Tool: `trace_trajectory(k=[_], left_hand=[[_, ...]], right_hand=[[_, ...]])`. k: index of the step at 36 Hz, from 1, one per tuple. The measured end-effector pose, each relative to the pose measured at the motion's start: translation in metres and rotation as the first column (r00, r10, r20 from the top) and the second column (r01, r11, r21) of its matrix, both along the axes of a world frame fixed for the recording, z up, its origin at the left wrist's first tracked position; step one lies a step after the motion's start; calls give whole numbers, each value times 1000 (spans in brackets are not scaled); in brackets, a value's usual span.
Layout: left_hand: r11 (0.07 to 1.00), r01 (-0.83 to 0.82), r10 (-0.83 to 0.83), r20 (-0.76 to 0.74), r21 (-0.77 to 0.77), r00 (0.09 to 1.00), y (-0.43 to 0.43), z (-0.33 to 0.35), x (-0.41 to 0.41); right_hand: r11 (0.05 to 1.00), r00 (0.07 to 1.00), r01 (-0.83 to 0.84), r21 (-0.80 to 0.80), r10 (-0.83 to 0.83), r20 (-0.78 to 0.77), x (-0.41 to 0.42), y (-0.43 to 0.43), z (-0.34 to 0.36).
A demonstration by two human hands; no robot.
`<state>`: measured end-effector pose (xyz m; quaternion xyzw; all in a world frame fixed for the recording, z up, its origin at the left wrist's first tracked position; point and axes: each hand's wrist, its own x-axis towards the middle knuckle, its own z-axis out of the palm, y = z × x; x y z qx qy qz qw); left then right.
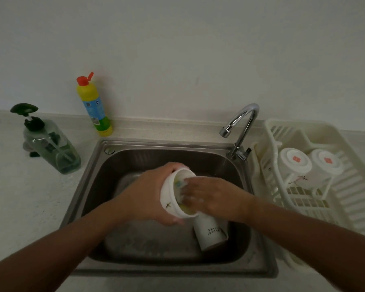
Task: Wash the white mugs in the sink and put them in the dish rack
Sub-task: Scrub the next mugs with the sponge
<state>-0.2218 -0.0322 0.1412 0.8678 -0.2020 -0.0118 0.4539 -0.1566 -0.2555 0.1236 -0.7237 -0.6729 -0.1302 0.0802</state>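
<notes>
Over the steel sink point(97, 165) my left hand point(148, 194) grips a white mug point(170, 197), tilted with its mouth facing right. My right hand point(211, 197) has its fingers pushed into the mug's mouth, holding a yellow-green sponge point(180, 186) that is mostly hidden inside. A second white mug point(211, 234) lies on its side on the sink floor, below my right wrist. Two white mugs point(294, 164) point(327, 163) sit upside down in the cream dish rack point(354, 186) to the right of the sink.
A chrome tap point(240, 127) stands at the sink's back right corner, its spout turned left; no water shows. A yellow bottle point(94, 106) with a red cap stands behind the sink. A clear green pump dispenser point(51, 148) stands on the counter at the left.
</notes>
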Motion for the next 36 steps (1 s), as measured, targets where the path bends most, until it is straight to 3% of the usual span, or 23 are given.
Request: trace_trajectory(k=[4, 6, 10, 13, 17, 21, 26, 28, 31, 36], left_hand=[[986, -67, 51, 108, 151, 993, 2, 4, 4], [988, -43, 29, 94, 150, 995, 2, 5, 6], [991, 73, -63, -85, 113, 994, -5, 3, 6], [983, 116, -84, -211, 145, 974, -10, 3, 7], [992, 122, -122, -201, -12, 972, -4, 6, 8], [996, 87, -83, -92, 31, 992, -4, 8, 8], [985, -52, 28, 147, 164, 989, -1, 6, 14], [979, -62, 26, 187, 193, 982, -2, 7, 14], [983, -14, -14, 149, 185, 989, -2, 9, 15], [992, 125, -124, -85, 7, 989, -8, 4, 11]], right_hand=[[948, 924, 304, 94, -269, -272, -43, 13, -5], [954, 913, 292, 66, -258, -316, -48, 15, -4], [997, 999, -13, -73, 10, -40, -12, -7, -4], [977, 989, -145, -158, 148, 7, 10, -15, -3], [983, 989, -134, -126, 142, 52, 9, -10, -2], [997, 996, -67, -41, 69, 54, 2, -8, 0], [977, 970, 203, 60, -193, -146, -20, 6, 8], [966, 950, 247, 81, -224, -219, -26, 9, 7], [989, 979, 126, 77, -111, -171, -21, 2, 7], [988, 984, -140, -58, 145, 99, 13, -17, 2]])
